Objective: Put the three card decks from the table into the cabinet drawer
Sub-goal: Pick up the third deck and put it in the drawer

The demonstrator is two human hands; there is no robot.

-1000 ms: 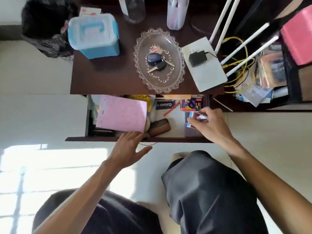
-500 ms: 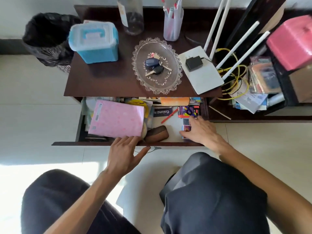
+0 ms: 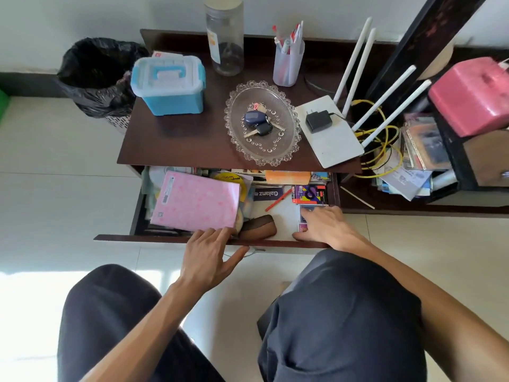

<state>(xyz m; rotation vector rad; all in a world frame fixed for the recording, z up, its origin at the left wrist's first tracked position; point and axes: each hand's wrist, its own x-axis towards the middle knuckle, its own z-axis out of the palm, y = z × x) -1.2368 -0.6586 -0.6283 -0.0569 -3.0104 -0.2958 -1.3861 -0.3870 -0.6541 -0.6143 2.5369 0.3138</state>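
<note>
Fingers of the right hand (image 3: 327, 226) lie spread flat on a deck (image 3: 302, 216) at the drawer's (image 3: 209, 239) near right, likely seating it beside another deck (image 3: 309, 193) farther in. A second ago they pinched it above. Left hand (image 3: 209, 256), fingers apart, steadies the front rail.

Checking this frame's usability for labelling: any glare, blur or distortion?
Head view: sunlight blows out the floor at lower left; wide-angle lens bends the cabinet top and drawer edges; both hands look sharp, the right hand covering a deck in the drawer.
</note>
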